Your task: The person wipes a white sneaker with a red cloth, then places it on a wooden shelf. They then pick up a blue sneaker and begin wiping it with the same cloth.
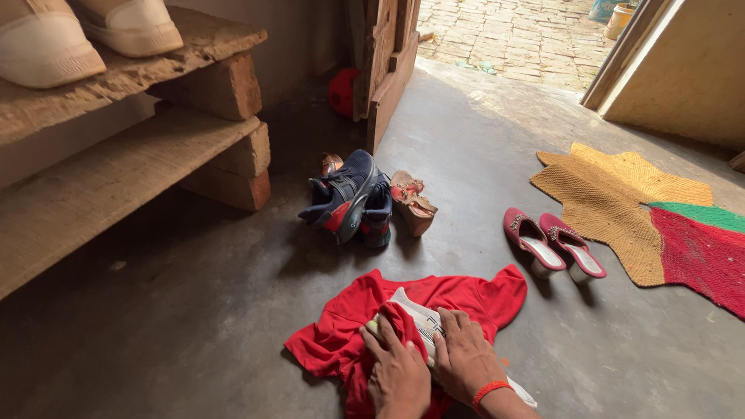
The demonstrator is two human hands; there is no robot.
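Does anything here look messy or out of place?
Yes. The dark blue sneakers lie tipped in a heap by the door, with a tan sandal on its side against them. The pink heeled shoes stand neatly paired. Both hands press a white shoe lying on a crumpled red shirt spread on the floor.

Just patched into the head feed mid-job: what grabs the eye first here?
The red shirt spread on the grey floor at bottom centre, with the left hand and right hand pressing a white shoe on it, the left one bunching red cloth over it. Behind lies a heap of navy sneakers near the wooden door; to the right, pink heeled slippers stand beside a yellow, red and green mat.
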